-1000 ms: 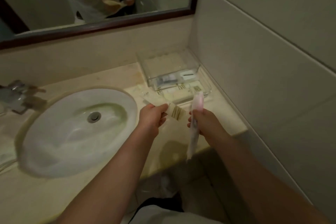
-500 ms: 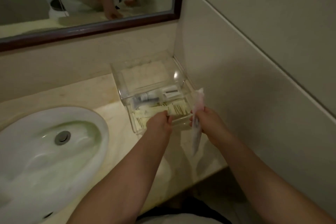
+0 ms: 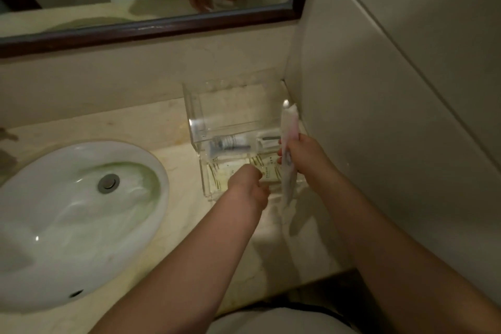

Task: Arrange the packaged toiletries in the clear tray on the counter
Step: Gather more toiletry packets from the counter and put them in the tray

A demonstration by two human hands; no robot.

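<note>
White oval ceramic basin (image 3: pixel 81 225) sits at the left, sunk in the cream marble counter (image 3: pixel 151 122). Right of it, in the far right corner against the tiled wall, stands the clear acrylic tray (image 3: pixel 193 116). Its covered far section holds small white tubes (image 3: pixel 233 144). A cream gold-striped flat packet (image 3: pixel 268 175) lies in the open near section. The left hand (image 3: pixel 248 187) reaches into that section, fingers curled onto the packet. The right hand (image 3: pixel 303 156), at the tray's right edge, grips a long white-and-pink wrapped packet (image 3: pixel 288 130) upright in a closed fist, its lower end hanging past the tray's near right corner.
</note>
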